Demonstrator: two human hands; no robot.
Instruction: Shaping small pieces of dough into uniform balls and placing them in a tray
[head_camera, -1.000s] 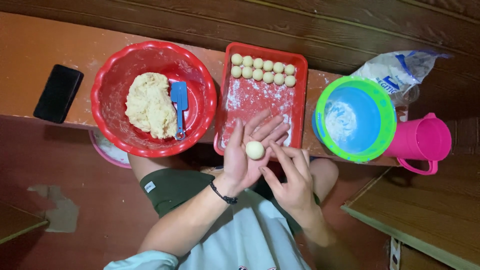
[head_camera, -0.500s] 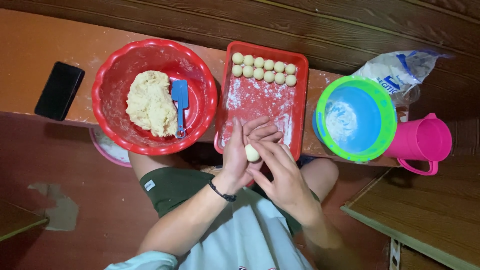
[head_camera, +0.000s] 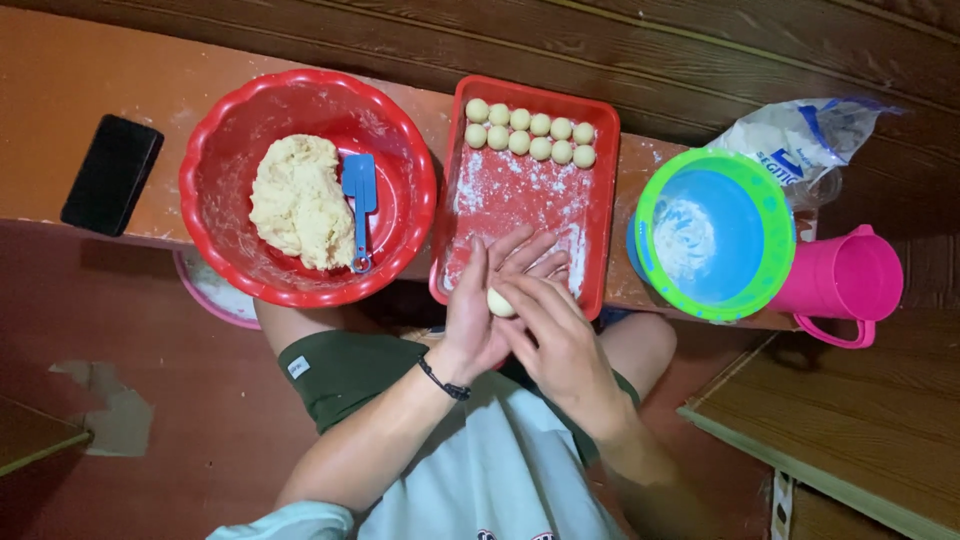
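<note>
A small pale dough ball (head_camera: 498, 303) is pressed between my two palms, just over the near edge of a red floured tray (head_camera: 590, 215). My left hand (head_camera: 477, 318), with a black band on its wrist, lies under and to the left of the ball. My right hand (head_camera: 556, 338) covers the ball from the right, so only its edge shows. Several finished dough balls (head_camera: 530, 135) sit in two rows at the tray's far end.
A red bowl (head_camera: 400, 150) to the left holds a lump of dough (head_camera: 297, 203) and a blue spatula (head_camera: 360, 205). A green-rimmed blue bowl (head_camera: 715, 235), a pink jug (head_camera: 835, 280) and a flour bag (head_camera: 800, 140) stand to the right. A black phone (head_camera: 112, 175) lies far left on the orange bench (head_camera: 60, 90).
The ball lay exposed on my left palm with my right hand apart from it. My right hand has closed over it, and both hands have sunk slightly toward me.
</note>
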